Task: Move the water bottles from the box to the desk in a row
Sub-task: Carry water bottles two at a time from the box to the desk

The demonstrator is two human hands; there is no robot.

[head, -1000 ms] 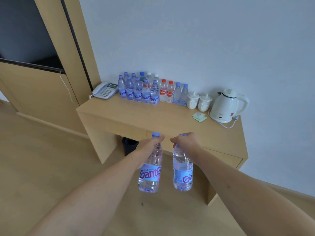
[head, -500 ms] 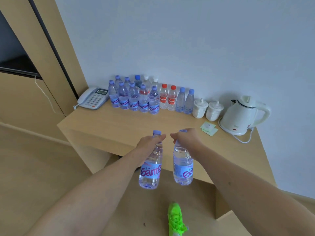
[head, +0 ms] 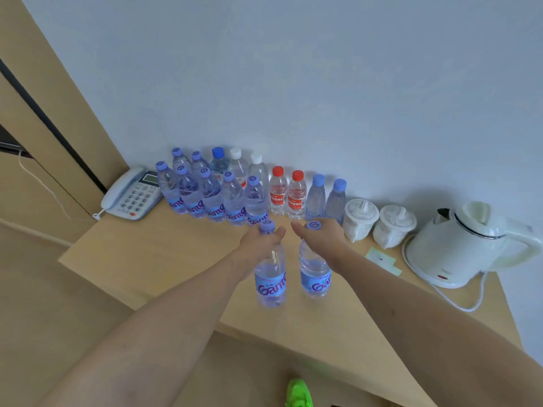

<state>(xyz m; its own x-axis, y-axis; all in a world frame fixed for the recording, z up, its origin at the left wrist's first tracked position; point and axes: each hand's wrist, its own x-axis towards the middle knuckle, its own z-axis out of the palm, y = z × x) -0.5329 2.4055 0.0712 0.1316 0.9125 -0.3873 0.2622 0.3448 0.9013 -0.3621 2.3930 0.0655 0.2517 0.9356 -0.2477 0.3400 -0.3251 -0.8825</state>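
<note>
Head camera view, looking down over two bare forearms that reach from the bottom corners toward the middle of the frame. At centre, the left hand (head: 258,242) has its fingers curled round the neck of a clear water bottle (head: 270,277) with a purple cap and a blue label, and the right hand (head: 321,237) grips the neck of a second, matching bottle (head: 314,274) just beside it. Both bottles are upright over the light wooden desk (head: 147,259); whether their bases touch it cannot be told. Behind them, against the pale wall, stands a cluster of bottles (head: 211,192) with purple, blue and white caps, then two red-capped bottles (head: 288,195) and two small blue-capped bottles (head: 326,198). At the left end of the desk sits a white telephone (head: 132,195). Toward the right are two white lidded cups (head: 379,224), a white electric kettle (head: 464,245) with its cord, and a small pale green card (head: 382,259). A bright green shoe (head: 298,393) shows at the bottom edge.
</note>
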